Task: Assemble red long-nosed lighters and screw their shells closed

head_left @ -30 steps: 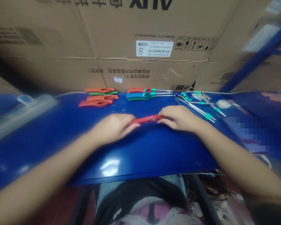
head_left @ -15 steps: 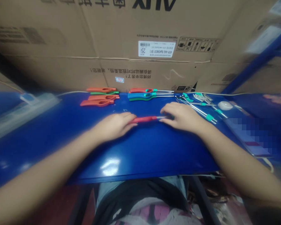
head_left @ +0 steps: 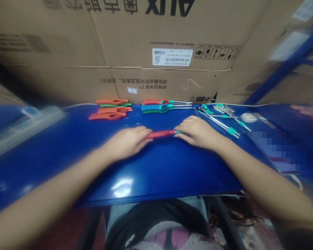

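Observation:
My left hand [head_left: 127, 140] is closed around the rear of a red lighter handle [head_left: 161, 134], held level just above the table. At the handle's front end, the fingers of my right hand [head_left: 195, 132] pinch a lighter piece with a bit of teal [head_left: 179, 132] showing. Most of that piece is hidden by my right fingers. Several orange and green handles [head_left: 111, 114] lie behind my left hand. Red and blue lighters [head_left: 156, 108] with teal triggers and metal tubes lie straight ahead. Beyond my right hand is a loose pile of metal tubes with teal parts [head_left: 225, 126].
A large cardboard box [head_left: 120, 41] stands along the back of the blue table [head_left: 156, 170]. A white round object [head_left: 248, 117] and a phone-like slab [head_left: 284, 165] lie at the right. At the left is a blurred white power strip [head_left: 28, 128]. Another person's hand [head_left: 307, 111] shows at the far right.
My right hand has moved left, closer to the red handle. The metal tube that showed between hand and handle is now covered, and a bit of teal shows instead.

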Demonstrator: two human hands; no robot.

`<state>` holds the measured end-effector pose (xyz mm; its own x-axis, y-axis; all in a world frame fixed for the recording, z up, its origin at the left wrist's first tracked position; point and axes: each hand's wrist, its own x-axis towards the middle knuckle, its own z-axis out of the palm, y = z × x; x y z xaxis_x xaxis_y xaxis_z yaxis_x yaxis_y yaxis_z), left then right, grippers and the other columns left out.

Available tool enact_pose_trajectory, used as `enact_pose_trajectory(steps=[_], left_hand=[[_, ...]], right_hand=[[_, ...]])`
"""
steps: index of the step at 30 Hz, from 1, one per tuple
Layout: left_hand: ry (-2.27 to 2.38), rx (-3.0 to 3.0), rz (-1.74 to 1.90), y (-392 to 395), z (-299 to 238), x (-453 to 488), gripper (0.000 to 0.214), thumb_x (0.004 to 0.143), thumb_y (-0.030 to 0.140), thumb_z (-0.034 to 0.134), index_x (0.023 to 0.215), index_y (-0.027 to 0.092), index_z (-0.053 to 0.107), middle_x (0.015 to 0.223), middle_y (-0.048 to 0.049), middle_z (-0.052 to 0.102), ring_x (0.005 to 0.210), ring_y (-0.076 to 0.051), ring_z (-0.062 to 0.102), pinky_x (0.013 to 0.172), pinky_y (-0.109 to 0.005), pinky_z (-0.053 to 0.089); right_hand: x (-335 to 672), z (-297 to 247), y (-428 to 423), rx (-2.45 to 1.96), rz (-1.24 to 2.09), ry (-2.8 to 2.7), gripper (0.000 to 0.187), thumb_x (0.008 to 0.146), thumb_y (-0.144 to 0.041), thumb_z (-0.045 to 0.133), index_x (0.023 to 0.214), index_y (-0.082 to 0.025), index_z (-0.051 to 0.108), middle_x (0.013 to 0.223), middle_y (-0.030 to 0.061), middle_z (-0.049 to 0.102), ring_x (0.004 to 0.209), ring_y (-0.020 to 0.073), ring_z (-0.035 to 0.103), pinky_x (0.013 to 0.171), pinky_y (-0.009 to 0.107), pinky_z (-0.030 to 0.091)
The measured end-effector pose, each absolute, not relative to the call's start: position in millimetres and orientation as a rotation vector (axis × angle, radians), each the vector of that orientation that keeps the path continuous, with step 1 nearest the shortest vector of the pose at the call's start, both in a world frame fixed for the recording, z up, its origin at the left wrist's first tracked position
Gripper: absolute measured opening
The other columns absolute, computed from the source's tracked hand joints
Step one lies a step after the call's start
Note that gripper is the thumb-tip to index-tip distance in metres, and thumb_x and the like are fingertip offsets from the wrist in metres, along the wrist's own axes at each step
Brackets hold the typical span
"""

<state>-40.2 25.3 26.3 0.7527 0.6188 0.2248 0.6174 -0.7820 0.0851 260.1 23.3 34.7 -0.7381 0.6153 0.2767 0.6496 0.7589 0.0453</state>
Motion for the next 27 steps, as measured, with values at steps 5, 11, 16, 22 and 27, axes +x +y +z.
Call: enact_pose_trajectory(steps=[5,11,16,22,27], left_hand=[[0.948,2.876,0.394,21,19,-35,0.034,0.105,0.038,0.043,0.118,0.017,0.065,0.103,-0.0099,0.072,0.09,-0.022,0.07,0.077,-0.032,0.055],[0.932,2.619,0.543,22,24,-33,0.032,0.1,0.041,0.052,0.104,0.016,0.071,0.09,-0.0067,0.073,0.078,-0.018,0.065,0.074,-0.029,0.05],[0.951,1.992,0.479,20,26,-30,0.039,0.092,0.052,0.061,0.081,0.014,0.065,0.06,0.0005,0.06,0.047,-0.009,0.047,0.047,-0.021,0.036],[0.867,1.837,0.469,15,26,-29,0.038,0.091,0.05,0.062,0.081,0.013,0.064,0.057,0.002,0.057,0.043,-0.007,0.042,0.042,-0.02,0.031],[0.827,2.556,0.617,10,22,-33,0.029,0.096,0.038,0.056,0.089,0.014,0.07,0.066,-0.001,0.062,0.056,-0.012,0.054,0.056,-0.025,0.041]], right_hand=[[245,24,17,-0.945,-0.16,-2.736,0.029,0.103,-0.033,0.052,0.102,-0.015,0.074,0.089,0.0099,0.076,0.08,0.0213,0.065,0.076,0.034,0.039],[254,36,17,-0.983,-0.121,-2.672,0.03,0.1,-0.039,0.057,0.111,-0.016,0.072,0.099,0.0103,0.077,0.086,0.0227,0.066,0.081,0.035,0.042],[257,42,14,-0.799,-0.28,-2.712,0.032,0.105,-0.032,0.045,0.104,-0.013,0.071,0.089,0.0113,0.073,0.081,0.0214,0.06,0.077,0.034,0.042],[250,44,3,-0.72,-0.475,-2.709,0.036,0.106,-0.027,0.039,0.09,-0.013,0.068,0.075,0.0093,0.064,0.07,0.0199,0.05,0.065,0.032,0.036],[247,36,3,-0.757,-0.413,-2.79,0.031,0.104,-0.024,0.041,0.086,-0.014,0.065,0.073,0.0077,0.061,0.069,0.0192,0.048,0.064,0.032,0.034]])
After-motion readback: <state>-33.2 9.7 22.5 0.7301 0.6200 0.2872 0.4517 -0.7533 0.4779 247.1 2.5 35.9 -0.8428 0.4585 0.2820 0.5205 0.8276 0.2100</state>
